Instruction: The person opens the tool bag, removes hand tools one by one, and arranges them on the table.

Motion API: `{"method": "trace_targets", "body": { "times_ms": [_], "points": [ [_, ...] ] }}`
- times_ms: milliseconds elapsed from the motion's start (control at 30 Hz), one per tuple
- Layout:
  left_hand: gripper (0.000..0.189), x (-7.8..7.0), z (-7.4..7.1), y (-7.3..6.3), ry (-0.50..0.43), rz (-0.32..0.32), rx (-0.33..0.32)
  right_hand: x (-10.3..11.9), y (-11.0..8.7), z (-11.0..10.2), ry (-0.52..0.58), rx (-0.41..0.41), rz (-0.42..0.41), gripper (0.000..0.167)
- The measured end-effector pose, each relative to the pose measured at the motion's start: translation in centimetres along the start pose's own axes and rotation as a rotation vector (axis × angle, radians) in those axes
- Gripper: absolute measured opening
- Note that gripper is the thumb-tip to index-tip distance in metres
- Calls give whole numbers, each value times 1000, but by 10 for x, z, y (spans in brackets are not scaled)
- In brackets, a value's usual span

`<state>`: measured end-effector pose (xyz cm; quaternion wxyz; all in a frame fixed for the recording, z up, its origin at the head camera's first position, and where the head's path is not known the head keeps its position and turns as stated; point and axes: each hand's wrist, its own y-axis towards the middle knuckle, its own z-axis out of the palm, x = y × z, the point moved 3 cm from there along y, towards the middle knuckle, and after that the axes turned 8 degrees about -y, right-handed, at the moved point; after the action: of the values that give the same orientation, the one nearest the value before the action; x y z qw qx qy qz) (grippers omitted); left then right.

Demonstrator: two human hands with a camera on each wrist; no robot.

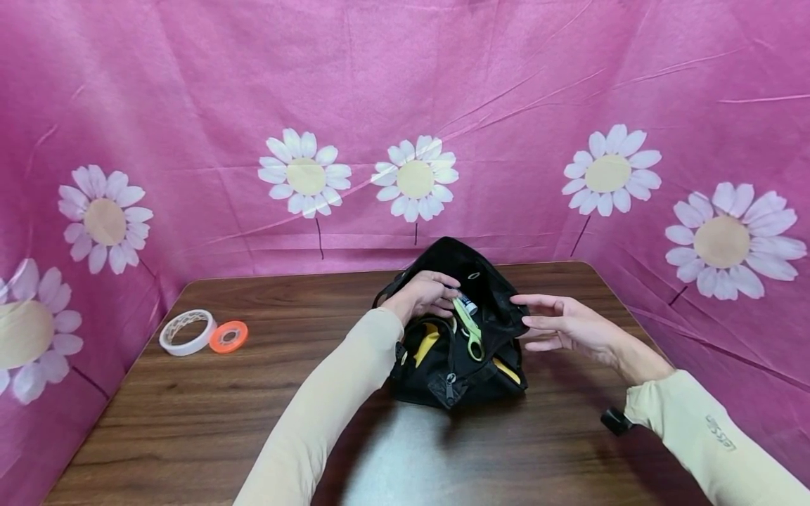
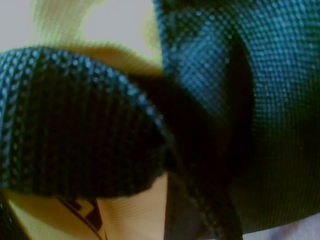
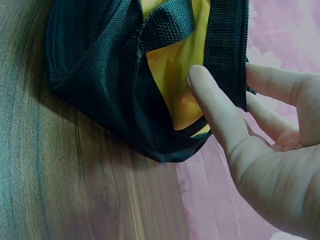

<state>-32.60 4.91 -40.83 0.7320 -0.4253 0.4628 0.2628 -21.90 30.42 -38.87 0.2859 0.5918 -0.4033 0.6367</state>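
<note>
A black bag with yellow parts stands with its top gaping in the head view. My left hand reaches into the opening, its fingers bent around the upper end of green-handled scissors. Beside them lies a small white and blue item, partly covered. At the bag's right rim, my right hand pinches the edge lightly. In the right wrist view the thumb presses the outside while fingers pass behind the zipper edge. Black webbing and yellow cloth fill the left wrist view, hiding that hand.
A white tape roll and a smaller orange tape roll lie touching at the left of the wooden table. Pink cloth with printed daisies hangs around the table's back and sides.
</note>
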Motion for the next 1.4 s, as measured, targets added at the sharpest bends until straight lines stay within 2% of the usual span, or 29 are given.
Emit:
{"method": "trace_targets", "body": {
  "times_ms": [133,200,333,400,567,700,833,1100,1233,1400],
  "points": [
    [37,1,-1,-1,32,-3,-58,1,-1,-1,-3,8,0,50],
    [35,2,1,0,24,2,-67,1,-3,-2,-4,6,1,50],
    [34,7,9,5,-5,10,-31,0,-6,-5,3,4,-3,49],
    [37,10,12,7,-19,2,9,-1,-7,-5,7,14,-7,48],
    [44,17,17,9,6,-27,93,-3,-7,-5,17,38,-5,47],
    [43,17,15,8,31,-9,92,-3,-6,-4,21,31,-5,48],
    [45,12,12,5,-10,3,85,0,-6,-3,24,30,-9,48],
    [50,-9,8,-6,-34,53,119,4,-4,-3,18,42,-23,49],
    [47,-28,1,-16,-35,90,101,6,-3,-2,-3,47,-31,49],
    [47,-60,-7,-33,-54,133,103,7,0,-1,-13,50,-38,48]
  ]
}}
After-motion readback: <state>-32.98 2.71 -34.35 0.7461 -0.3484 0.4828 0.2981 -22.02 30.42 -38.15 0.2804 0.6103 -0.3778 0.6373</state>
